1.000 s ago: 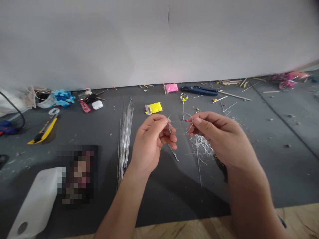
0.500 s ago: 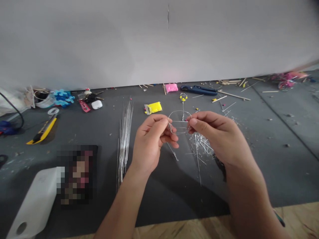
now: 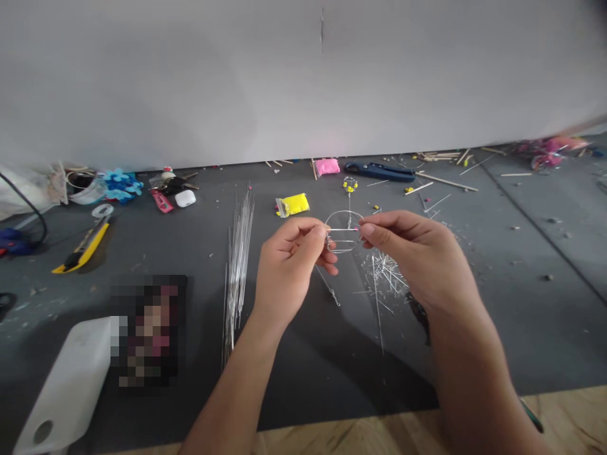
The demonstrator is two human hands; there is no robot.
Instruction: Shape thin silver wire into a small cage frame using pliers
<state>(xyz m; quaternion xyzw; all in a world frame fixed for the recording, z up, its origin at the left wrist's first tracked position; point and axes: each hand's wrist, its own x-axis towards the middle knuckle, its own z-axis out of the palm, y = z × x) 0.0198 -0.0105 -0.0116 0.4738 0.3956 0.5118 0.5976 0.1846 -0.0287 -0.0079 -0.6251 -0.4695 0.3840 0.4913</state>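
Between my two hands is a round wire frame (image 3: 344, 212) with straight wires running across it, raised above the dark tabletop. My left hand (image 3: 291, 265) pinches its left side between thumb and fingers, where the wire is twisted. The thumb and forefinger of my right hand (image 3: 410, 253) close on its right side. Just beyond it lies a similar wire piece (image 3: 349, 185) with yellow bits around its ring and a twisted stem. A thin wire with a twisted end (image 3: 334, 296) lies below my left fingers. Cut wire bits (image 3: 386, 270) are heaped beside my right hand.
A bundle of straight wires (image 3: 239, 253) lies left of my left hand. Behind are a yellow clay packet (image 3: 294, 205), a pink packet (image 3: 327, 167) and a dark blue cutter (image 3: 379, 170). A yellow utility knife (image 3: 85, 248) and a white oblong device (image 3: 69, 382) are at left.
My left hand has shifted slightly right, and its lower fingers are tucked further behind the wire frame. The frame has turned a little; both hands still grip it.
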